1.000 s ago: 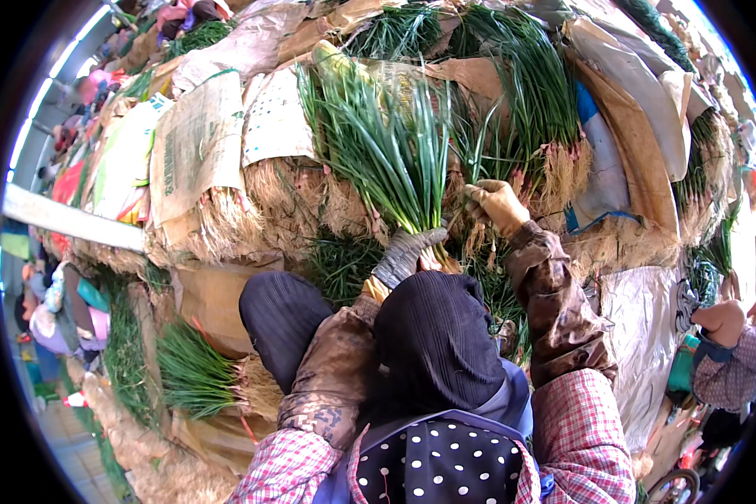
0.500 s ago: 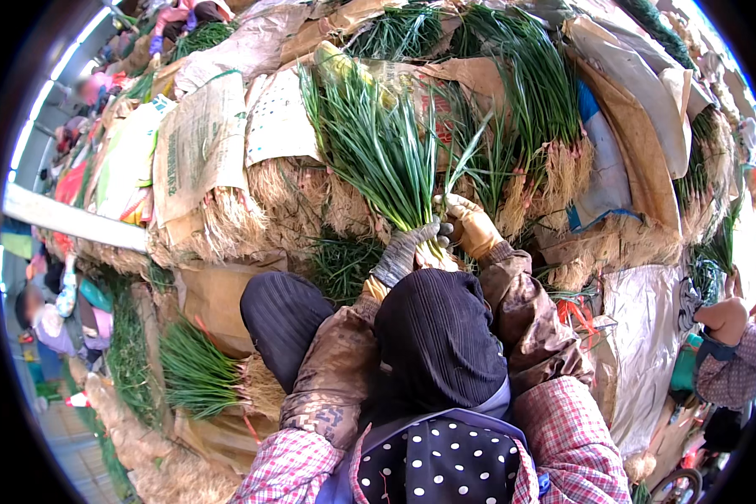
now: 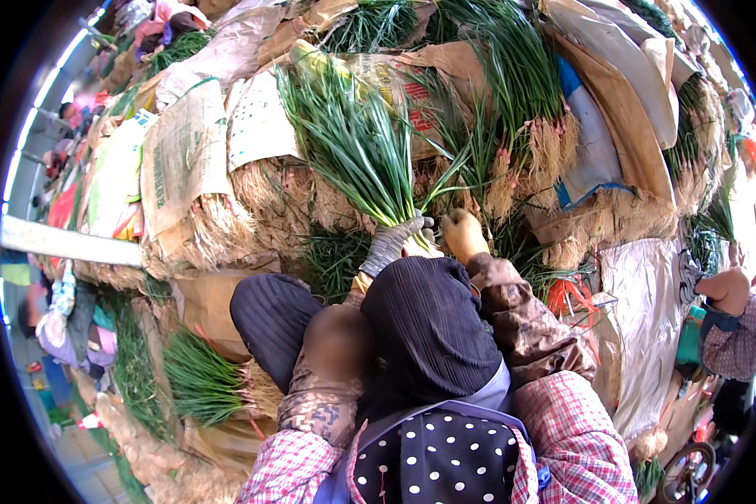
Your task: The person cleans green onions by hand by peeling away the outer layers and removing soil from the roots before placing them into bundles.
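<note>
In a grey knit glove, my left hand (image 3: 392, 241) is wrapped round the lower end of a bunch of green onions (image 3: 370, 160). Their long leaves fan up and to the left, and their pale ends show below the fingers. One stalk leans out to the right of the bunch. Just right of it is my right hand (image 3: 464, 235), in a tan glove, apart from the bunch with fingers curled. What its fingers hold, if anything, is hidden. Beyond it lies a pile of green onions (image 3: 525, 76) with reddish bulbs and straw-coloured roots (image 3: 550, 151).
Sacking (image 3: 185, 147) covers more rooted onions across the far side. A tied bundle of green onions (image 3: 206, 374) lies left of my knee (image 3: 265, 323). Red string (image 3: 569, 292) and a whitish sheet (image 3: 643, 319) are at right. Another person (image 3: 735, 336) sits at the right edge.
My right hand has left the stalk beside the bunch and moved slightly right and down. My left hand still grips the bunch. The whole view has shifted a little.
</note>
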Available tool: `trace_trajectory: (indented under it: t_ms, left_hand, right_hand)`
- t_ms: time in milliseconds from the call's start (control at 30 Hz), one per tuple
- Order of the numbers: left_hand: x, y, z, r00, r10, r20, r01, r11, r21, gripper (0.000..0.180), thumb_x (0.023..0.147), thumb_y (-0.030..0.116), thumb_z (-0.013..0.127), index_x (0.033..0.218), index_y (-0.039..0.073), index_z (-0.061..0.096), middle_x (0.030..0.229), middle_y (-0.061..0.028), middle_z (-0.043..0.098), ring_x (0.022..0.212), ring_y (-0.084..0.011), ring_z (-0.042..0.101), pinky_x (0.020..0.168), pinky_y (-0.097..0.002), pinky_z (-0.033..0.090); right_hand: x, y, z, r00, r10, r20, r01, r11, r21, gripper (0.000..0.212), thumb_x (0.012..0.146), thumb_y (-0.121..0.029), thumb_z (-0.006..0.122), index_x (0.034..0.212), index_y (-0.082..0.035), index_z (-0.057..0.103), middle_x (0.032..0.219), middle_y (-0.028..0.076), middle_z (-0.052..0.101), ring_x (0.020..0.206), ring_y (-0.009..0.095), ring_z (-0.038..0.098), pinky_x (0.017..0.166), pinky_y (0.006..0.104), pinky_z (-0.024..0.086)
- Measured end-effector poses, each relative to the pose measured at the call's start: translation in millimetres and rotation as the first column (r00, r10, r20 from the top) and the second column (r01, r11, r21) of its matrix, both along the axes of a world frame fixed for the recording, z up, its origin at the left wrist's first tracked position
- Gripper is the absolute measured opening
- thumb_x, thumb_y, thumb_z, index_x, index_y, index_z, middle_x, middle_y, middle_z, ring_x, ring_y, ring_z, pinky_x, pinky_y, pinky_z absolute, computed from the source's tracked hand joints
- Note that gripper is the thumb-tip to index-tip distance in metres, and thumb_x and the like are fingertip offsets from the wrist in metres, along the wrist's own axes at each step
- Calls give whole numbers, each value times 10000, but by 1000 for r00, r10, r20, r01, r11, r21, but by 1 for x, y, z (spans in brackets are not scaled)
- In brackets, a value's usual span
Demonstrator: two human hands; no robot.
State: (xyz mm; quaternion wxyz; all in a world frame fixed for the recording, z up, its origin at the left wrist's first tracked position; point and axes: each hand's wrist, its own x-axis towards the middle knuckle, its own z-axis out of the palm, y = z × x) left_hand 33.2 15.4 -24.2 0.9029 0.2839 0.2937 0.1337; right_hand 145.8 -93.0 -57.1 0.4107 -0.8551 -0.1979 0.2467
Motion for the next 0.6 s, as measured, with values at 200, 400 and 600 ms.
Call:
trace_trajectory:
  t_ms: [200, 400, 600]
  left_hand:
    - [-14, -2, 20, 1000, -27, -9, 25, 986, -165, 263, 738, 65, 645, 953, -27, 524, 802, -138, 605, 704, -246, 603, 645, -376, 526]
    - [-5, -4, 31, 997, -62, 39, 68, 979, -192, 278, 748, 59, 627, 994, -8, 518, 802, -132, 598, 725, -241, 598, 698, -397, 512]
    - [-2, 7, 52, 919, 26, 393, -2, 998, -61, 279, 772, 60, 588, 1037, 36, 503, 857, -101, 578, 800, -207, 579, 743, -392, 492]
  right_hand:
    - [-12, -78, -18, 877, 465, -123, -428, 637, -641, 303, 746, -316, 571, 843, -36, 635, 872, 194, 605, 812, 328, 585, 712, 395, 461]
    - [35, -81, -31, 966, 108, 234, 25, 864, -503, 343, 730, -330, 622, 956, -73, 607, 861, 180, 611, 820, 344, 574, 699, 397, 454]
    - [30, -46, 6, 988, 5, -157, 20, 988, 156, 289, 818, -223, 583, 944, 36, 587, 734, 71, 596, 668, 132, 542, 629, 263, 448]
